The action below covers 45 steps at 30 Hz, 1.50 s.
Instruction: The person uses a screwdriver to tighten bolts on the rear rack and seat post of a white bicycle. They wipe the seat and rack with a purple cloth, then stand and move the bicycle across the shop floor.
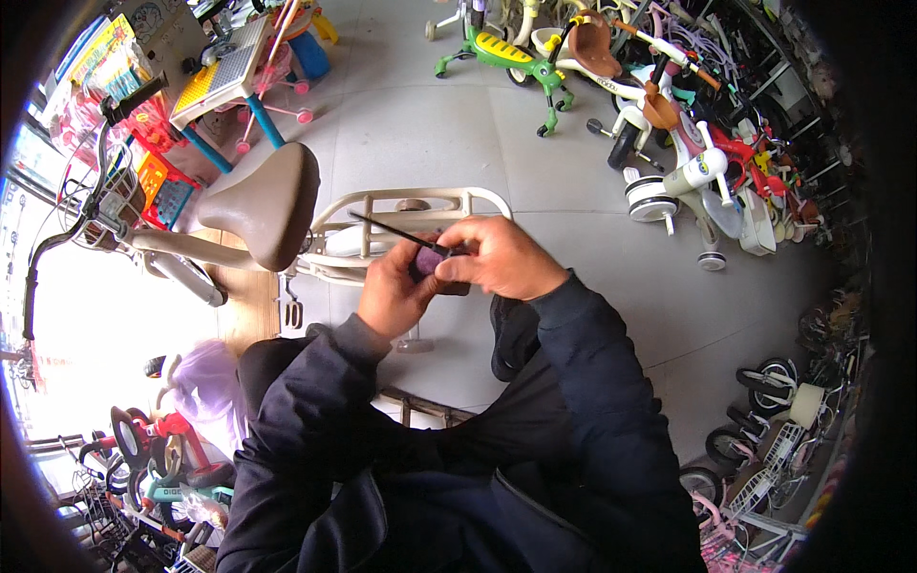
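Observation:
Both my hands meet above the cream rear rack [487, 195] of a bicycle. My left hand [387, 291] is closed round a small dark purple lump [429, 262], whose exact kind I cannot make out. A thin dark rod [387, 227] runs out from between the hands, up and to the left. My right hand [501, 260] pinches at the rod's near end, against the purple lump. Fingers hide part of both things. Left of my hands is the bicycle's brown saddle [263, 205].
Handlebars [57, 234] and a basket [122, 196] stand at the left. A play table [224, 72] is at the back left. Children's ride-ons, including a green one [516, 57], crowd the back right. Small bicycles fill the lower right, and a red ride-on [181, 439] the lower left.

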Tool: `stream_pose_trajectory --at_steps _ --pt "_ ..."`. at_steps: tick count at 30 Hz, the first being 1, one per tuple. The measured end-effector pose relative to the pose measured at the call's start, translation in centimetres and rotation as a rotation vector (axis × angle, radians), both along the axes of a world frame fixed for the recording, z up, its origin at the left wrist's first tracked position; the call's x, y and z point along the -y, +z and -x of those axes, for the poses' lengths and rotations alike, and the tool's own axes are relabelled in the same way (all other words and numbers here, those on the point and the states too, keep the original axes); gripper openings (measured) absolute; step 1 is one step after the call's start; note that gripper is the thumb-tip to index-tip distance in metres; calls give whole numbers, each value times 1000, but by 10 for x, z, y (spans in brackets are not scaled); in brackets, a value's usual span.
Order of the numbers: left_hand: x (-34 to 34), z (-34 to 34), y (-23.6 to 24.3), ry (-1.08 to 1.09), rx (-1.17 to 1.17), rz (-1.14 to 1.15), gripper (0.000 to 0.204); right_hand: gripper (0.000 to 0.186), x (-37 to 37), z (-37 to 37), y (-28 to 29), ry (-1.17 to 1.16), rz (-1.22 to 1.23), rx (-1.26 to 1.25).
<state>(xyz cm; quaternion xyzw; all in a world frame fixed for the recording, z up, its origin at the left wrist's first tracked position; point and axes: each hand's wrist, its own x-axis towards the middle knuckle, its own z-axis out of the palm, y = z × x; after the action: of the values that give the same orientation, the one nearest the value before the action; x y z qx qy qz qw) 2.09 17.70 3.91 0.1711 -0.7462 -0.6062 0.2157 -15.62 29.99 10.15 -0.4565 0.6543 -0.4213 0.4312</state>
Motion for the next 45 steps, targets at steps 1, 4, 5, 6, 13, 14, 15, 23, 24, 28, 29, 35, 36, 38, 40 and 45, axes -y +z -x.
stream_pose_trajectory --at_steps 1,4,5,6,13,14,15,23,24,28,29,35,36,38,40,45 --pt "2 5 1 58 70 -76 36 43 -7 5 2 -91 16 -15" --pt "11 9 -1 117 175 137 33 33 -43 45 11 -310 50 -341" --pt "14 12 -2 120 156 184 35 35 -57 61 10 -358 17 -461" --pt "15 13 -2 106 155 238 36 39 -69 74 7 -403 -17 -578" --pt "16 12 1 -53 282 522 41 33 -125 98 -21 -505 -225 -556" --pt "16 12 2 -63 302 534 42 32 -124 100 -21 -496 -223 -533" --pt "16 12 3 -72 314 548 42 31 -123 103 -20 -504 -228 -515" --pt "9 17 10 -13 525 668 43 21 -101 110 -18 -682 -72 -344" --pt "10 13 8 -7 485 684 40 20 -98 105 -20 -682 -99 -376" --pt "14 19 10 28 461 722 34 19 -98 109 -15 -643 -92 -331" --pt "15 18 10 33 485 718 34 19 -98 109 -14 -643 -104 -324" --pt "24 15 9 82 466 647 32 20 -97 108 -13 -617 -86 -276" --pt "25 14 7 88 492 651 33 21 -97 109 -13 -606 -92 -281" --pt "30 13 3 100 542 648 34 21 -95 108 -14 -594 -86 -273" --pt "35 7 0 109 529 650 35 19 -92 104 -15 -594 -73 -267" --pt "40 0 -5 114 524 595 34 19 -85 97 -16 -594 -80 -266"
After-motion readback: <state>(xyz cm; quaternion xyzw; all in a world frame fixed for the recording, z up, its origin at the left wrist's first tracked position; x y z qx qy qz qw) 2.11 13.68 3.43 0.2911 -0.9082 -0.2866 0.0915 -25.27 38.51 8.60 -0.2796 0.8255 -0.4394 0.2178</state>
